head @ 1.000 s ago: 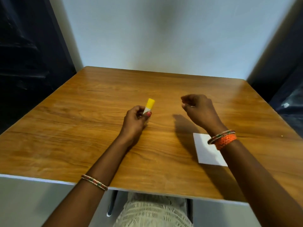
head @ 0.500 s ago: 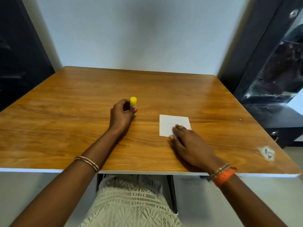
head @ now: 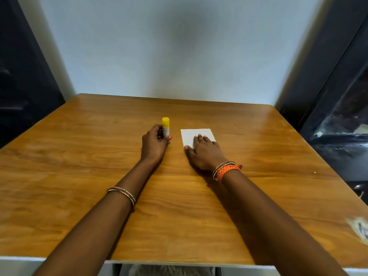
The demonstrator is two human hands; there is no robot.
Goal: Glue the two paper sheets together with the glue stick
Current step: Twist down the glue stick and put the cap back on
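Note:
A glue stick (head: 165, 127) with a yellow cap and white body stands upright near the middle of the wooden table (head: 79, 156). My left hand (head: 155, 145) grips its body with curled fingers. To its right lies a white paper sheet (head: 189, 135), flat on the wood. My right hand (head: 203, 153) rests on the paper with straight fingers, palm down, covering its near right part. I see one white rectangle only; whether a second sheet lies under it I cannot tell.
A pale wall stands behind the table's far edge. Dark furniture flanks the table on both sides, with a glossy dark cabinet (head: 342, 136) at the right. A small label or sticker (head: 360, 229) lies at the near right corner.
My right hand came down from the air onto the paper and has slid further up over it. My left hand has stood the glue stick upright. The camera view has shifted.

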